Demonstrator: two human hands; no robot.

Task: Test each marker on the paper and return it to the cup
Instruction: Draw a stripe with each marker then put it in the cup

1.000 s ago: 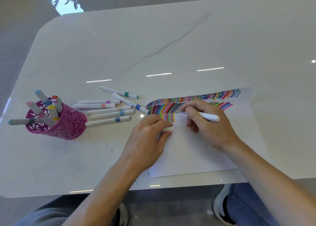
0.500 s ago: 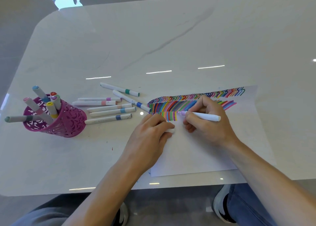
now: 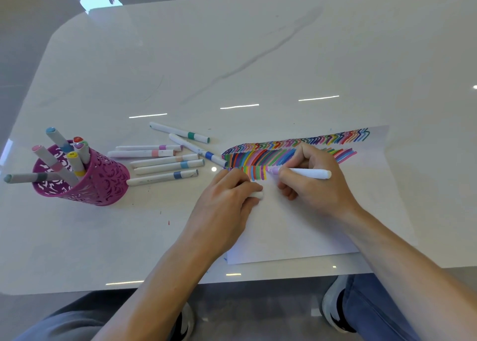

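Lilac test stroke
My right hand [image 3: 317, 186] pinches the white-barrelled lilac marker [image 3: 307, 173], tip on the white paper sheet [image 3: 296, 232] just ahead; left hand [image 3: 227, 201] curls round its small white cap [image 3: 256, 195], steadying paper — magenta lattice cup [image 3: 103, 183] well left.

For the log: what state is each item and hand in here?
Lilac marker: uncapped, tip at paper.
Right hand: grips lilac marker.
Left hand: pinches white cap, rests on paper.
Pink cup: standing, holds several markers.
Loose markers: seven, lying outside cup.
Paper: flat, partly covered in strokes.
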